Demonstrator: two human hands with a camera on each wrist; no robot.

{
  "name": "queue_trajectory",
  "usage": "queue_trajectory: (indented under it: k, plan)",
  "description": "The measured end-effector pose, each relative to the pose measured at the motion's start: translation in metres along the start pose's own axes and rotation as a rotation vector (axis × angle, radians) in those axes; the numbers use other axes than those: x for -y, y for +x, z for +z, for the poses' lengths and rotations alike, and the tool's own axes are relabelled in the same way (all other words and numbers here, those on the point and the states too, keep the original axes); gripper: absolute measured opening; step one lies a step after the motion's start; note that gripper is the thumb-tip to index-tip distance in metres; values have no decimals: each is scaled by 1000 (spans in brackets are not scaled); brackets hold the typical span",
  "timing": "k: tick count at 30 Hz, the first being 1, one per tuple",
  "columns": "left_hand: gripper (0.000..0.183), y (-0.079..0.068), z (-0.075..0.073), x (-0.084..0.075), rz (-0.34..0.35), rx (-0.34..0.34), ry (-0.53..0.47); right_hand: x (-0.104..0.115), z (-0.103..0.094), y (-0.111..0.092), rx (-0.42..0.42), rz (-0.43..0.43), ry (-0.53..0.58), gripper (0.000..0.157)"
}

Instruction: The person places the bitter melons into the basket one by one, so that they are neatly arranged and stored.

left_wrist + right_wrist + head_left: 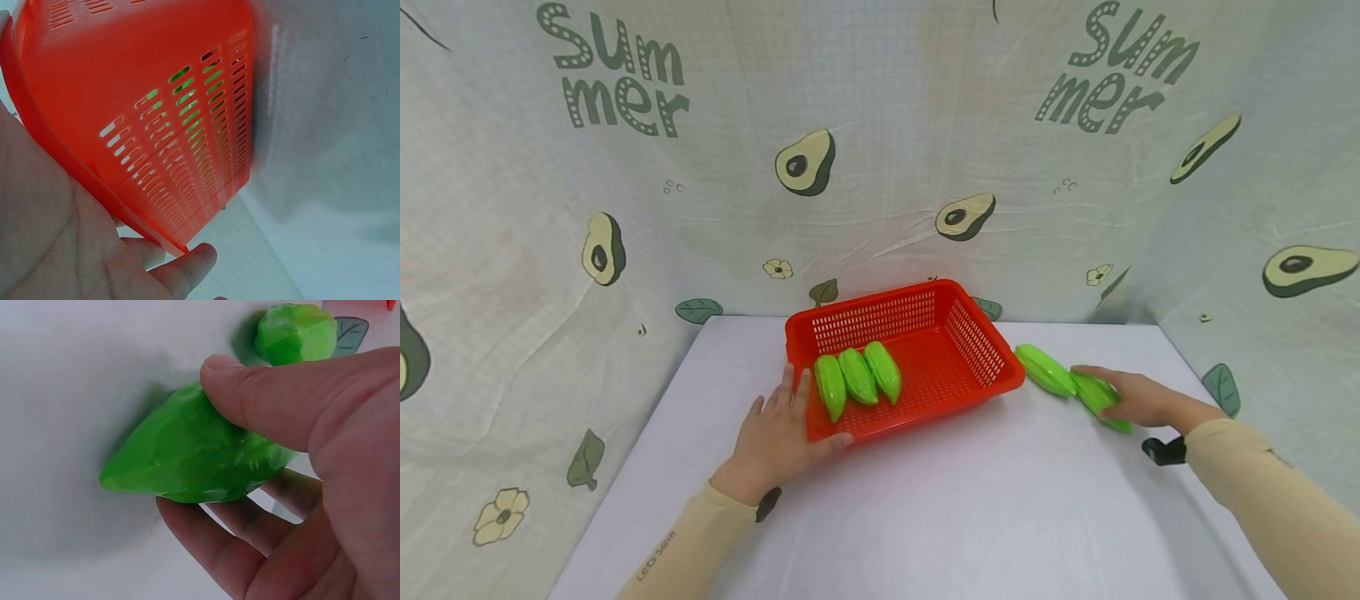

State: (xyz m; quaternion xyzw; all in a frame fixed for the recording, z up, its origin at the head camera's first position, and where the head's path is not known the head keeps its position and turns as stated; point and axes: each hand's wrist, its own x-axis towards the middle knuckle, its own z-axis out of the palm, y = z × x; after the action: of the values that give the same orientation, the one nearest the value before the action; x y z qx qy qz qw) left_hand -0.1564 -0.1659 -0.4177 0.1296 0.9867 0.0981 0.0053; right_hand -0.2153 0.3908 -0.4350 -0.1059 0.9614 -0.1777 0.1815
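L hand [775, 446] loose, fingers spread straight, resting on nearest rim of red perforated plastic basket [936, 358]. R hand [1138, 402] grasping bright-green ridged oval fruit [181, 453] btwn thumb & fingers, low at white cloth-like table [962, 500]; can't tell if lifted. 2nd green fruit [1045, 370] btwn R hand & basket. 3 green fruits [857, 377] in basket, by L hand's fingertips.

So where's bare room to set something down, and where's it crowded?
Free: the white table in front of the red basket, between the sleeves; the basket's floor right of three green fruits. Crowded: right of the basket, where the right hand grips one of two others.
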Motion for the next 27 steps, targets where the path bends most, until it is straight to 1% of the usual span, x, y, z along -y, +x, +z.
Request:
queue_trajectory:
  k: [10,22,27]
  plan:
    - [123,0,1,1,4,-8,1,-3,1,-5,-35,-29,-3,80]
    - [120,0,-2,-1,5,-2,0,-5,1,-13,-47,25,25,80]
    - [121,0,-2,0,4,-2,-3,-6,1,-15,-56,27,14,81]
